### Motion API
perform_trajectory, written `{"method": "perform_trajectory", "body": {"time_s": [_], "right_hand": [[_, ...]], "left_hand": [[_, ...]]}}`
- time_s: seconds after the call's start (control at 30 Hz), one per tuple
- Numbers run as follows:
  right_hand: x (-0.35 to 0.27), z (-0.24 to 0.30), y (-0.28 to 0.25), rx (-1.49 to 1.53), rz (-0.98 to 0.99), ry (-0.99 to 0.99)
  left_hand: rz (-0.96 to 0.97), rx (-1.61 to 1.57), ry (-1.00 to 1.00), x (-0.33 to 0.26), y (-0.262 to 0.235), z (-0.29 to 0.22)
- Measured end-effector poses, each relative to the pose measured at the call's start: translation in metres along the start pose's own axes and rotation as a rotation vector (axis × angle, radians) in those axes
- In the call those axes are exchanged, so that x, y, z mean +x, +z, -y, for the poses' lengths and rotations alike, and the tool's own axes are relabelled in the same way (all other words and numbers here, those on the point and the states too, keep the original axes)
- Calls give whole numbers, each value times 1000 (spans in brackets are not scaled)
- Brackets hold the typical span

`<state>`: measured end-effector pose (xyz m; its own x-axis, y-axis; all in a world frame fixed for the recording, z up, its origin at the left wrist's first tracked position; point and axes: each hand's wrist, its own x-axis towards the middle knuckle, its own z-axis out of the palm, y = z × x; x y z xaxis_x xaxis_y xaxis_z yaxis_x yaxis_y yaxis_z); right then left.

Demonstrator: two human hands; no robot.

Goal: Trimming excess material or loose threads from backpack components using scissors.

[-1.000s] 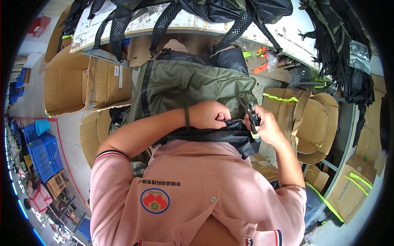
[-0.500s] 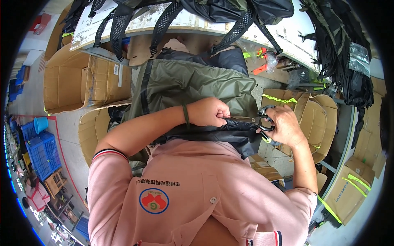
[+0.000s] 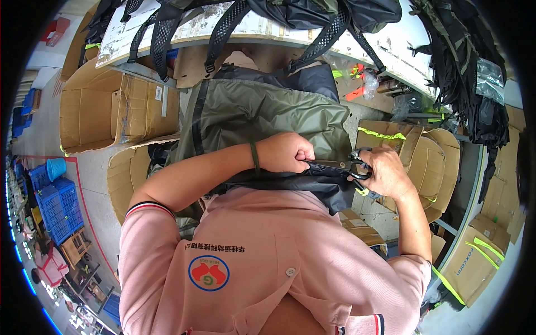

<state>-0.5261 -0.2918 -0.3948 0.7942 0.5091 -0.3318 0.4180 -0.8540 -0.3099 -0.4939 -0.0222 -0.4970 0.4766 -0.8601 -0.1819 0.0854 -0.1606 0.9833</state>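
A: On the lap, centre of view: olive bag (image 3: pixel 262 111), lying lengthwise away from the body, dark near edge (image 3: pixel 290 181) against the pink shirt (image 3: pixel 240 262).

B: Left hand?

A: Left hand (image 3: pixel 285 152) closed in a fist on the near edge of the bag, pinching the dark fabric at the seam. Band (image 3: pixel 254 157) round that wrist.

B: Right hand?

A: Right hand (image 3: pixel 385 173) closed around scissors (image 3: pixel 349 164), fingers through the black loops. Blades point left, toward the left fist, tips at or just beside its knuckles. Cannot tell whether the blades are apart or together.

B: Bag relative to the hands?

A: Bag lies under and ahead of both hands. Left hand sits on its near edge; right hand is just off its right corner, with the scissors reaching along the dark edge between the two hands.

B: Surroundings?

A: Cardboard boxes (image 3: pixel 106 111) open at left, more flattened at right (image 3: pixel 413 151). Black bags with mesh straps (image 3: pixel 223 28) hang over the table edge (image 3: pixel 268 28) ahead. Blue crates (image 3: pixel 53 198) far left.
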Motion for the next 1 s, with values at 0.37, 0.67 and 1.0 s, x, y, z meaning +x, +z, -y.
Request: {"method": "perform_trajectory", "body": {"time_s": [0.37, 0.67, 1.0], "right_hand": [[-7, 5, 5, 135, 22, 96], [24, 27, 41, 637, -140, 108], [33, 29, 62, 761, 133, 170]], "left_hand": [[-5, 111, 67, 0, 0, 1], [-59, -86, 172, -12, -11, -5], [-1054, 142, -323, -231, -96, 72]]}}
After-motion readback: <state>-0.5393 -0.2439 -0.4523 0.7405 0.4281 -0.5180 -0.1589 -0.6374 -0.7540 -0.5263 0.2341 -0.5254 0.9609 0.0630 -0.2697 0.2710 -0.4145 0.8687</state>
